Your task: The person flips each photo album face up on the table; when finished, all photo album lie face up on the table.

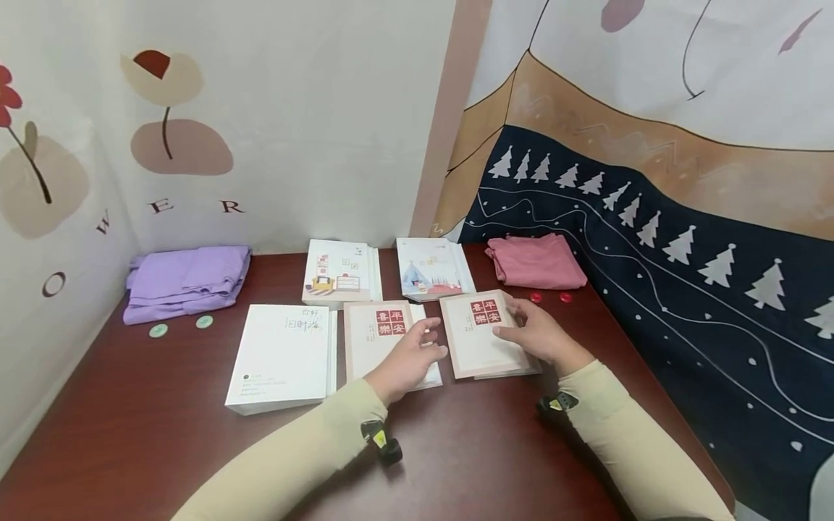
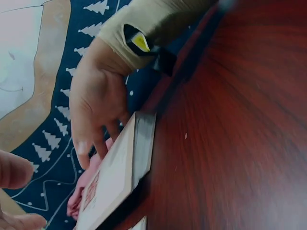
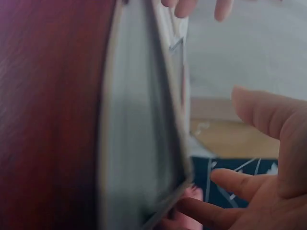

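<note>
My right hand (image 1: 546, 334) is at the right side of a cream book (image 1: 469, 344) with red square characters on its cover. In the right wrist view its fingers (image 3: 206, 211) reach the far end of the book, while the thumb (image 3: 264, 112) stands apart from the cover. My left hand (image 1: 410, 358), fingers loosely bent and holding nothing, hovers over the right part of a matching cream book (image 1: 365, 347). To the left lies a thick white book (image 1: 280, 362) with handwritten-style characters. In the left wrist view the right hand (image 2: 98, 96) is beside the cream book's edge.
Behind are two white illustrated books (image 1: 342, 268), (image 1: 430, 264). A folded purple cloth (image 1: 185, 282) with pale green buttons (image 1: 204, 322) lies at left. A folded pink cloth (image 1: 537, 262) with red buttons (image 1: 565, 297) lies at right. Printed curtains (image 1: 326, 130) border the dark red table (image 1: 449, 449).
</note>
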`<control>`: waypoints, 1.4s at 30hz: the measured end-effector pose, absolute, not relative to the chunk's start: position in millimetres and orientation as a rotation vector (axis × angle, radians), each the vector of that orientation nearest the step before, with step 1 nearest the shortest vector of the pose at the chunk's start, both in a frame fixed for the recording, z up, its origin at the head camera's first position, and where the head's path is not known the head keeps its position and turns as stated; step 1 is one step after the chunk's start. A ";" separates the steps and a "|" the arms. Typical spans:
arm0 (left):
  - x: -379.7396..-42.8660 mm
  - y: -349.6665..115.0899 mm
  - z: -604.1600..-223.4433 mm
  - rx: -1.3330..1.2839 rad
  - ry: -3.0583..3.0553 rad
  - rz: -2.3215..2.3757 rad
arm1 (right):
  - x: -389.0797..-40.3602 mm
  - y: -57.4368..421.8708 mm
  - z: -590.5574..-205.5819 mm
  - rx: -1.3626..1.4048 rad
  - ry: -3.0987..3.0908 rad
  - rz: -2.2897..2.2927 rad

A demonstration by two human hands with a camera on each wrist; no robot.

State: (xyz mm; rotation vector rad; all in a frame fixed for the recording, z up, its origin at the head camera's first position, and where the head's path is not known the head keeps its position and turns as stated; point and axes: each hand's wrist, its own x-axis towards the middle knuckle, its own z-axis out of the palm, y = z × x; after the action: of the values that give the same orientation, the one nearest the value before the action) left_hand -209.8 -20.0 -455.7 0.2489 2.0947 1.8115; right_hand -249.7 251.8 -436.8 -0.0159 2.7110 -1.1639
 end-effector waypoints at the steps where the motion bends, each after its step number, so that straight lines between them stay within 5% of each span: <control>1: -209.9 -16.6 -456.6 0.230 2.096 1.796 | -249.8 253.1 -438.7 -0.005 2.702 -1.144; 20: -230.3 26.9 -465.3 -0.028 1.753 1.971 | -256.4 265.1 -438.3 -0.161 2.654 -0.995; 42: -232.6 37.8 -463.5 -0.023 1.912 2.009 | -257.2 270.4 -436.2 -0.075 2.559 -1.052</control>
State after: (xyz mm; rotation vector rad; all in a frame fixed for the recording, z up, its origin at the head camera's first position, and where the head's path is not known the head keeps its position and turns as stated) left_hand -232.6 37.8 -463.5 -0.0228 1.9122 2.0090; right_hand -257.2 270.4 -436.2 -0.0751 2.5594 -1.0524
